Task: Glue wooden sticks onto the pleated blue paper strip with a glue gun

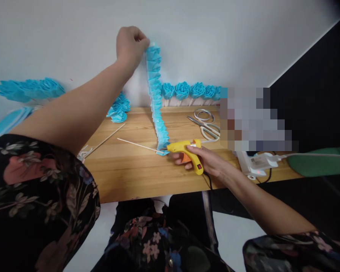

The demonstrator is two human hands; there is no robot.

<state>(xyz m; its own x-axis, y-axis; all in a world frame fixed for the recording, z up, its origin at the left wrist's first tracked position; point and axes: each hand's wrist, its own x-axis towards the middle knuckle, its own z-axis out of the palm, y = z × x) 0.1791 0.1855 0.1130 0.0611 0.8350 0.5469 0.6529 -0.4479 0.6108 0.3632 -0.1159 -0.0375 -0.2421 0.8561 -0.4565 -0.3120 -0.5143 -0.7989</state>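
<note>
My left hand is raised in front of the white wall, fingers pinched on the top end of a long pleated blue paper strip. The strip hangs down to the wooden table, and its lower end rests there. My right hand grips a yellow glue gun on the table. The gun's nozzle points left and touches the strip's lower end.
Blue paper flowers line the wall, with more blue paper at left. Scissors, a wire ring, thin wooden sticks and a white power strip lie on the table. A green cushion sits at right.
</note>
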